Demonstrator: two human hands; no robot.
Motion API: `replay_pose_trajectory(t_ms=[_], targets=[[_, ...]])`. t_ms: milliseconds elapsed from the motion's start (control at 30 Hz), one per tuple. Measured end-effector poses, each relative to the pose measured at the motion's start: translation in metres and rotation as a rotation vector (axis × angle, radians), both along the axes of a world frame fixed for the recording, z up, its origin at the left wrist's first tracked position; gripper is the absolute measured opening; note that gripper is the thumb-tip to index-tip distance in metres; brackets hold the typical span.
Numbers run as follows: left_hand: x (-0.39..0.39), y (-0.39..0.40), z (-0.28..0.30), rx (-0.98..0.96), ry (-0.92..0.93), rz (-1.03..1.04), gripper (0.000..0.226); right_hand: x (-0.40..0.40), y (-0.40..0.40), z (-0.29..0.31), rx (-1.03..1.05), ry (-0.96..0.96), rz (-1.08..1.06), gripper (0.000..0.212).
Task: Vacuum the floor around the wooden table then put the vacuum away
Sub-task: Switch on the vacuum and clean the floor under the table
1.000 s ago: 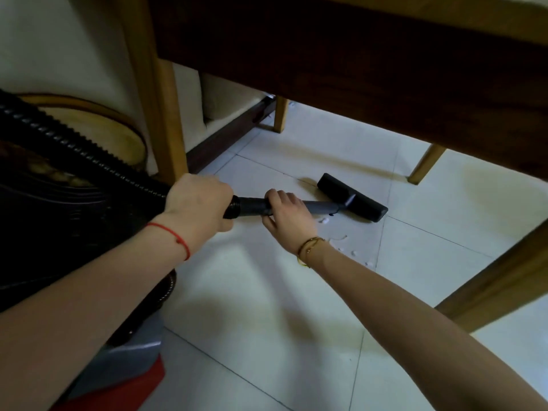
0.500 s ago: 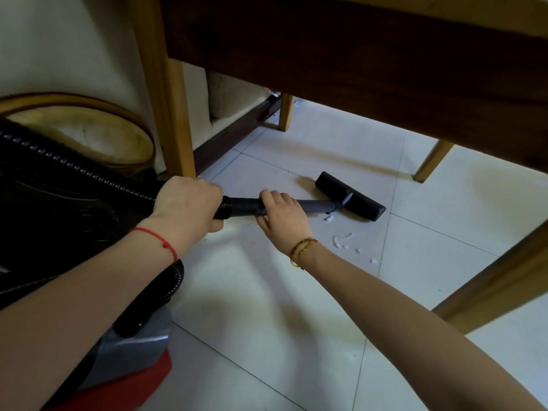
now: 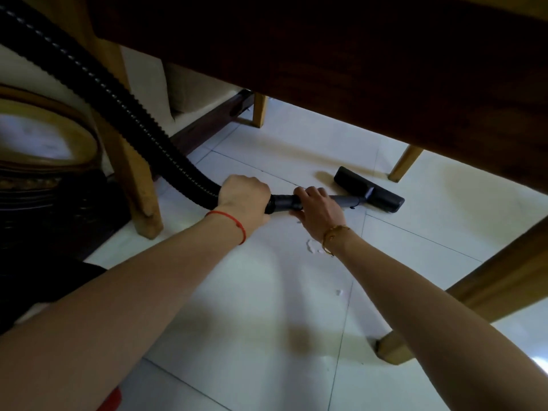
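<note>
I look under the wooden table (image 3: 341, 60), whose dark apron fills the top of the view. A black vacuum wand (image 3: 283, 203) lies low over the white tiled floor (image 3: 267, 292). My left hand (image 3: 241, 195) grips the wand where the ribbed black hose (image 3: 118, 93) joins it. My right hand (image 3: 317, 210) holds the wand further forward. The flat black floor nozzle (image 3: 369, 189) rests on the tiles under the table. Small white scraps (image 3: 312, 246) lie on the floor just behind my right wrist, with another scrap (image 3: 339, 292) nearer me.
Light wooden table legs stand at left (image 3: 139, 185), far back (image 3: 259, 109), back right (image 3: 404, 163) and near right (image 3: 394, 348). A round wooden-rimmed object (image 3: 59, 134) and a dark body sit at left. A dark baseboard (image 3: 207, 126) runs along the wall. A red part (image 3: 111, 400) shows at the bottom.
My view has dropped lower and moved in under the table. The wand and nozzle have slid forward past the white scraps, which now lie behind my right hand. The hose arches higher on the left.
</note>
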State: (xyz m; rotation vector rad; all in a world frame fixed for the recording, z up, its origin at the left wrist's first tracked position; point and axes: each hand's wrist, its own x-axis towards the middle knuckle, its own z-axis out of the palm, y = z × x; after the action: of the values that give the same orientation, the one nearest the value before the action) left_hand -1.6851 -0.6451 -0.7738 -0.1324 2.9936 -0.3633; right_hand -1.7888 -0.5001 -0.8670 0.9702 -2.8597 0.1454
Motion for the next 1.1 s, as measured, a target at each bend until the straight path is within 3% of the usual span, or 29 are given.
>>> replay_pose_trajectory(t_ms=[400,767,1100], targets=[[-0.023,0.014,-0.009,0.002,-0.008,0.025,0.021,-0.017,0.013,-0.004,-0.054,-0.113,-0.028,0.031],[0.046,-0.049,0.01,-0.073,-0.018,0.1,0.033,0.035,-0.067,0.007,-0.131,-0.134,0.137,0.032],[0.129,-0.097,0.034,-0.138,-0.012,0.215,0.034,0.11,-0.129,0.014,-0.141,0.028,0.245,0.035]])
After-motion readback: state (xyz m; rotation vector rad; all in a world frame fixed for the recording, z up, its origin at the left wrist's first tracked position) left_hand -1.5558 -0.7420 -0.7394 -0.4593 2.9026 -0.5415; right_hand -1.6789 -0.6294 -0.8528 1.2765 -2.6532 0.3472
